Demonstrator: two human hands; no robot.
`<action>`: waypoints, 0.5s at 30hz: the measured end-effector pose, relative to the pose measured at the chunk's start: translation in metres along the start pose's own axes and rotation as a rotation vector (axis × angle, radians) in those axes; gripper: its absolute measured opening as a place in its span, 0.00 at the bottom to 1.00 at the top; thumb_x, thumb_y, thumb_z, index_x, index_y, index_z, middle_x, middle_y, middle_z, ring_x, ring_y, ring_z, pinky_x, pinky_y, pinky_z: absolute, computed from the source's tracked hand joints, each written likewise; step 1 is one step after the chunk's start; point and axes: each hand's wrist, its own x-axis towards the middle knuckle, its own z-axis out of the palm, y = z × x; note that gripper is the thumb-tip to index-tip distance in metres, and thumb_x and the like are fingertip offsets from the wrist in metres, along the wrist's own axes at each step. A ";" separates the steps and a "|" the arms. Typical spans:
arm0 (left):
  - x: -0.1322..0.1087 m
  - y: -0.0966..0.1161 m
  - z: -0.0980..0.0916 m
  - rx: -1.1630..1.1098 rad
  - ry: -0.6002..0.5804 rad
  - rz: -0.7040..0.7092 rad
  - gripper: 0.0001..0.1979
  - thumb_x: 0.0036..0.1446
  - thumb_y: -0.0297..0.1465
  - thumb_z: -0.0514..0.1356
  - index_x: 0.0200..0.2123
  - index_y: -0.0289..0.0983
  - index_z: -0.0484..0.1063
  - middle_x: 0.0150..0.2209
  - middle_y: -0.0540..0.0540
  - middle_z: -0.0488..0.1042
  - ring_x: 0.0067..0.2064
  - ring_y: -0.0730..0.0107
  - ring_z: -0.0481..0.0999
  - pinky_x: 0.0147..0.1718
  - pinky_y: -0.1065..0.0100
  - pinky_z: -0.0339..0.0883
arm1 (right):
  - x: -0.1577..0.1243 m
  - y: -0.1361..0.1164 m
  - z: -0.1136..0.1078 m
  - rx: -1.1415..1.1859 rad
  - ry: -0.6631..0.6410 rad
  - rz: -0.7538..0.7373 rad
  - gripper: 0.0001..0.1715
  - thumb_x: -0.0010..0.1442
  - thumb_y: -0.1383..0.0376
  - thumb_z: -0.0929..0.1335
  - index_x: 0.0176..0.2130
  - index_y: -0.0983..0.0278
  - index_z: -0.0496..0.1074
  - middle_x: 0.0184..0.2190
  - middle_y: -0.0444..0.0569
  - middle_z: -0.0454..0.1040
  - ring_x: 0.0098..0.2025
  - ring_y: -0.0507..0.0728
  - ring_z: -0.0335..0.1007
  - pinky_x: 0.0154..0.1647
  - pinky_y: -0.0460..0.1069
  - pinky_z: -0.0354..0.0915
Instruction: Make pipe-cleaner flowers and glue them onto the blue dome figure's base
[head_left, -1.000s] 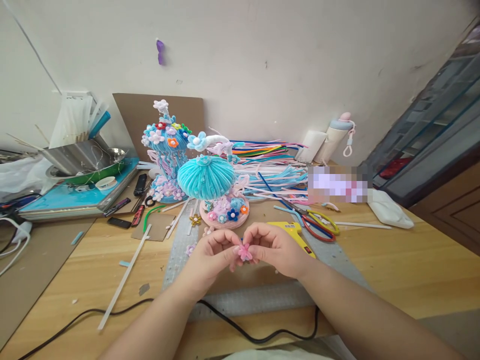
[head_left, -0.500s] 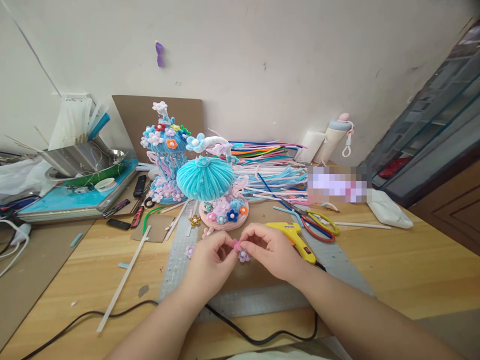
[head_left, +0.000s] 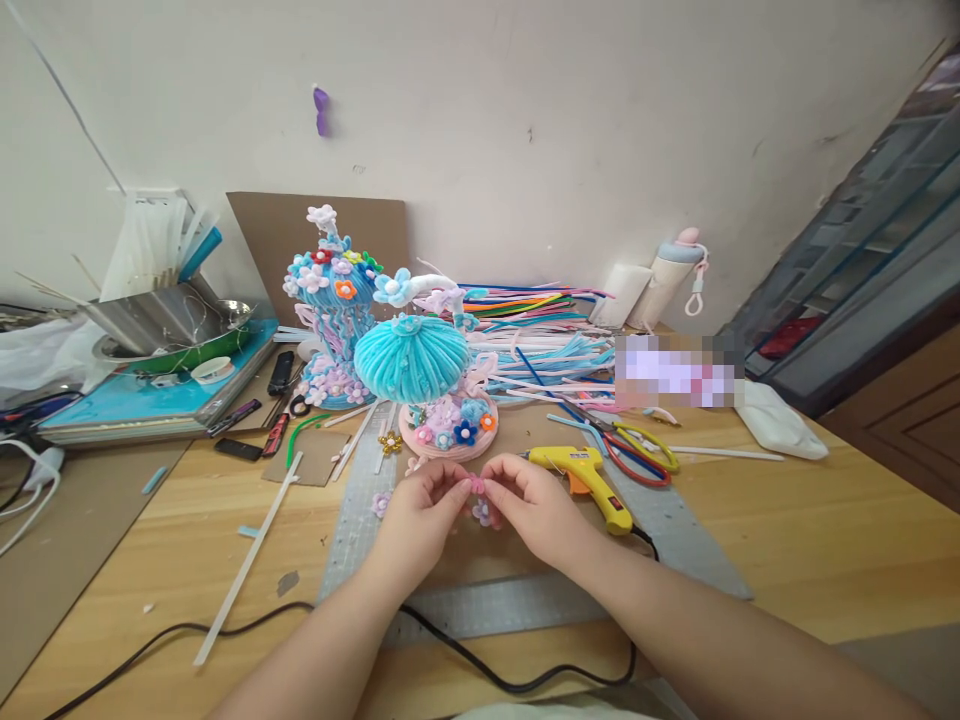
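My left hand [head_left: 424, 510] and my right hand [head_left: 529, 505] meet over the mat, each pinching a small pink pipe cleaner piece [head_left: 477, 485] between thumb and fingers. Below it a lilac pipe cleaner flower [head_left: 481, 512] shows in the gap between the hands; whether it touches them I cannot tell. Another lilac flower [head_left: 381, 503] lies left of my left hand. Just beyond my hands stands a pipe cleaner lamp with a turquoise shade [head_left: 411, 360] and a pink base covered with flowers [head_left: 486, 440]. A yellow glue gun [head_left: 581, 470] lies beside my right hand.
Scissors [head_left: 637, 450] and bundles of pipe cleaners [head_left: 555, 350] lie at the back right. Behind on the left stands a second flowered lamp [head_left: 330, 285]. A glue stick [head_left: 247, 560] and a black cord [head_left: 517, 685] cross the table. A metal bowl [head_left: 161, 325] sits far left.
My right hand has shifted slightly left and down, leaving more of the glue gun in view. The pink piece now shows between both hands' fingertips.
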 end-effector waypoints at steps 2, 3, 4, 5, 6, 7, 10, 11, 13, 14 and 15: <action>0.001 -0.001 0.000 0.030 -0.003 -0.028 0.11 0.52 0.38 0.60 0.28 0.34 0.68 0.22 0.52 0.68 0.22 0.77 0.65 0.20 0.75 0.59 | 0.001 0.004 0.001 -0.013 -0.020 0.063 0.15 0.58 0.54 0.64 0.33 0.63 0.65 0.21 0.41 0.68 0.22 0.49 0.63 0.22 0.45 0.62; 0.001 -0.002 0.000 0.040 -0.006 -0.037 0.12 0.52 0.38 0.60 0.28 0.34 0.68 0.22 0.52 0.69 0.22 0.77 0.64 0.20 0.74 0.59 | 0.001 0.005 0.001 -0.025 -0.030 0.076 0.15 0.59 0.54 0.64 0.33 0.63 0.66 0.21 0.41 0.68 0.21 0.49 0.63 0.21 0.45 0.62; 0.001 -0.003 0.000 0.037 -0.016 -0.046 0.12 0.52 0.38 0.60 0.28 0.34 0.68 0.22 0.52 0.69 0.22 0.78 0.64 0.20 0.74 0.59 | 0.001 0.006 0.001 -0.040 -0.034 0.072 0.14 0.60 0.55 0.63 0.33 0.63 0.66 0.21 0.41 0.68 0.21 0.49 0.63 0.21 0.45 0.62; 0.001 -0.004 0.001 0.019 -0.031 -0.054 0.12 0.52 0.38 0.60 0.28 0.34 0.67 0.22 0.52 0.69 0.22 0.77 0.65 0.20 0.74 0.60 | 0.001 0.007 0.001 -0.058 -0.033 0.056 0.13 0.60 0.55 0.63 0.33 0.63 0.66 0.20 0.42 0.68 0.21 0.49 0.63 0.21 0.45 0.61; 0.002 -0.005 0.001 -0.013 -0.047 -0.063 0.12 0.52 0.39 0.60 0.29 0.34 0.66 0.23 0.51 0.70 0.23 0.76 0.66 0.20 0.74 0.60 | 0.001 0.007 0.001 -0.074 -0.029 0.036 0.13 0.60 0.56 0.63 0.32 0.63 0.66 0.20 0.42 0.67 0.21 0.49 0.63 0.21 0.45 0.61; 0.002 -0.006 0.002 -0.051 -0.060 -0.067 0.12 0.52 0.38 0.60 0.29 0.35 0.66 0.23 0.51 0.70 0.24 0.75 0.68 0.20 0.74 0.61 | 0.001 0.006 0.000 -0.087 -0.023 0.016 0.12 0.61 0.57 0.63 0.32 0.63 0.66 0.21 0.42 0.68 0.21 0.50 0.63 0.22 0.45 0.61; 0.004 -0.009 0.003 -0.138 -0.081 -0.061 0.11 0.52 0.37 0.61 0.28 0.34 0.65 0.21 0.51 0.70 0.25 0.74 0.70 0.21 0.74 0.63 | 0.000 0.004 0.000 -0.109 -0.013 -0.043 0.11 0.61 0.59 0.63 0.31 0.62 0.66 0.21 0.42 0.68 0.23 0.50 0.64 0.23 0.46 0.63; 0.004 -0.009 0.003 -0.162 -0.076 -0.056 0.11 0.52 0.36 0.61 0.29 0.34 0.65 0.22 0.51 0.70 0.25 0.74 0.71 0.21 0.74 0.63 | -0.001 0.004 0.000 -0.116 -0.011 -0.065 0.11 0.61 0.59 0.62 0.31 0.62 0.67 0.22 0.43 0.68 0.23 0.51 0.64 0.24 0.46 0.63; 0.005 -0.009 0.004 -0.206 -0.066 -0.046 0.10 0.51 0.34 0.61 0.31 0.35 0.65 0.22 0.52 0.72 0.24 0.74 0.72 0.22 0.74 0.64 | -0.002 0.002 0.000 -0.143 -0.006 -0.117 0.11 0.62 0.61 0.62 0.31 0.62 0.67 0.22 0.43 0.68 0.24 0.51 0.64 0.25 0.46 0.63; 0.004 -0.008 0.003 -0.222 -0.062 -0.043 0.10 0.51 0.34 0.61 0.32 0.35 0.65 0.23 0.51 0.72 0.24 0.74 0.72 0.22 0.74 0.65 | -0.003 0.002 -0.001 -0.166 -0.004 -0.148 0.10 0.62 0.62 0.62 0.31 0.62 0.68 0.23 0.43 0.69 0.24 0.51 0.65 0.26 0.46 0.62; 0.004 -0.007 0.003 -0.232 -0.061 -0.041 0.10 0.51 0.34 0.62 0.32 0.34 0.65 0.23 0.51 0.73 0.24 0.74 0.73 0.22 0.74 0.65 | -0.003 0.001 -0.001 -0.194 -0.001 -0.181 0.10 0.62 0.63 0.62 0.31 0.62 0.68 0.23 0.43 0.69 0.25 0.51 0.65 0.27 0.46 0.62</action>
